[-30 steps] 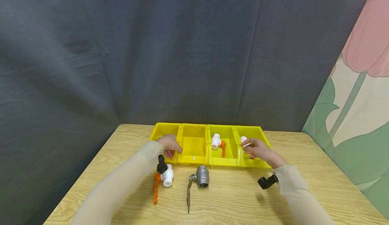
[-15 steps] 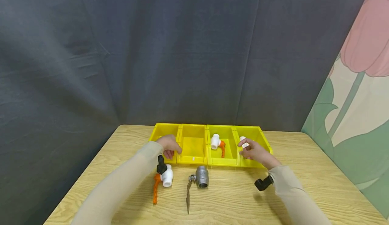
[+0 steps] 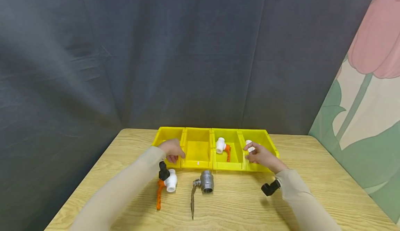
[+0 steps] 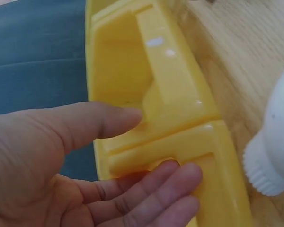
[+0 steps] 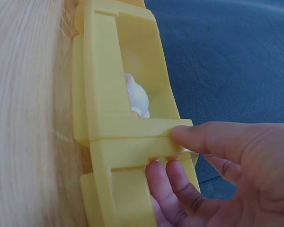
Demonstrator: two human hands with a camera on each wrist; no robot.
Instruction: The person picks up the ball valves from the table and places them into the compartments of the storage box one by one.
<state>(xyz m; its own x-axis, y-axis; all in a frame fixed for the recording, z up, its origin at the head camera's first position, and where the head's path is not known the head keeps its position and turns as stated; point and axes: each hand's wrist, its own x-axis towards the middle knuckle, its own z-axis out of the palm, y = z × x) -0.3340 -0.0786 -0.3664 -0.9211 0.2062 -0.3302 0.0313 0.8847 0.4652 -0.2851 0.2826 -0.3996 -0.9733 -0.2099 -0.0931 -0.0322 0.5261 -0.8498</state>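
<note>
My left hand (image 3: 172,150) straddles the wall between the two leftmost yellow bins (image 3: 197,148). In the left wrist view, its thumb (image 4: 116,122) lies on the second bin's side and its fingers (image 4: 173,189) on the first's. My right hand (image 3: 264,156) pinches the wall between the third and fourth bins, thumb (image 5: 194,137) on top and fingers beyond. A white ball valve (image 3: 220,145) with an orange lever lies in the third bin. Another white fitting (image 3: 249,143) shows in the fourth, partly hidden by the right hand.
In front of the bins, a white ball valve (image 3: 171,181) with an orange lever and a metal ball valve (image 3: 207,181) with a long handle lie on the wooden table (image 3: 237,203). A dark curtain (image 3: 187,57) hangs behind.
My right hand has moved slightly left, from over the fourth bin onto its dividing wall with the third. The left hand keeps its place at the bins. The view has shifted slightly.
</note>
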